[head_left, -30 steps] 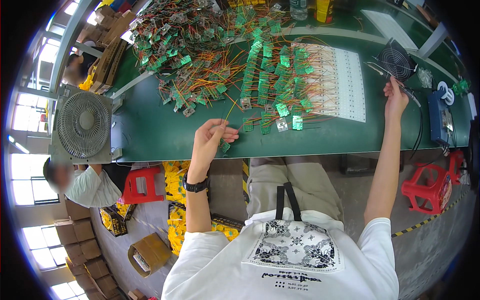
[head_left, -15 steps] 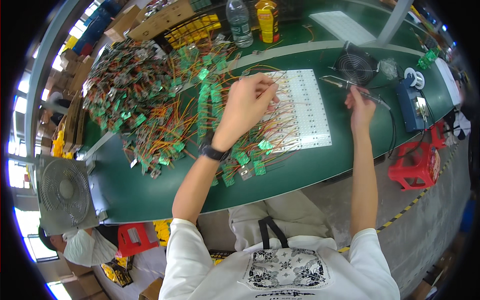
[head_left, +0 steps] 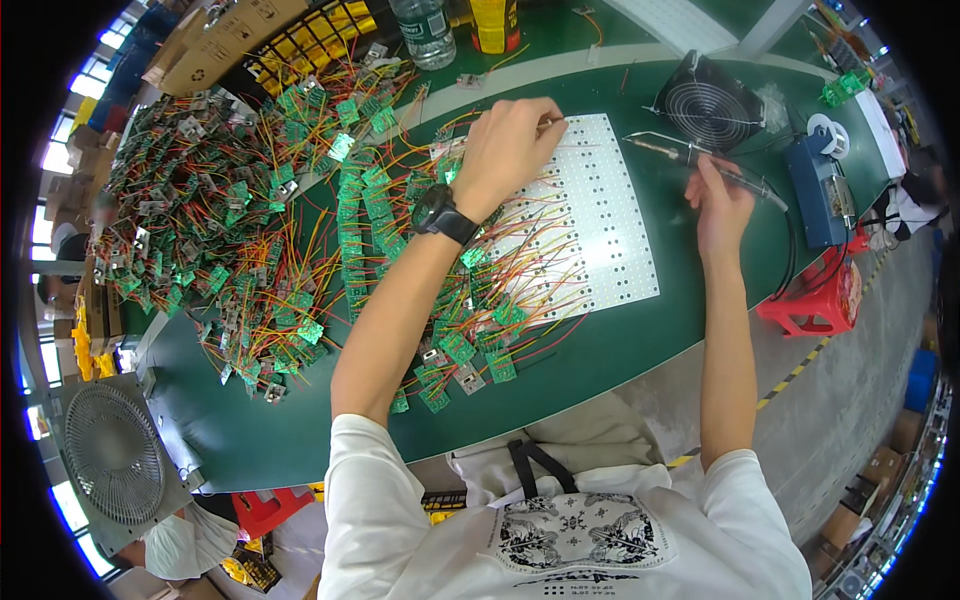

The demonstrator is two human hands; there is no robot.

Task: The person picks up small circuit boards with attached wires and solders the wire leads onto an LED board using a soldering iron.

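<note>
My left hand [head_left: 512, 148], a black watch on its wrist, is over the far edge of a white perforated panel [head_left: 618, 235]. Its fingers are pinched together; whatever sits between them is too small to make out. Colored wires [head_left: 545, 262] from small green circuit boards [head_left: 457, 348] lie across the panel's left part. To the panel's right, my right hand [head_left: 722, 205] grips a soldering iron [head_left: 684, 154] with a thin guide along it. The iron's tip points left, just off the panel's far right corner.
A large heap of wired circuit boards [head_left: 190, 200] covers the table's left. Behind stand a water bottle [head_left: 424, 35] and a yellow-labeled bottle [head_left: 494, 25]. At right are a black fan [head_left: 708, 112], a blue soldering station [head_left: 815, 190], a solder spool [head_left: 828, 135] and a red stool [head_left: 815, 300].
The whole view has shifted a little. My left hand has moved away from me, up to the panel's far edge. My right hand still holds the soldering iron in nearly the same place.
</note>
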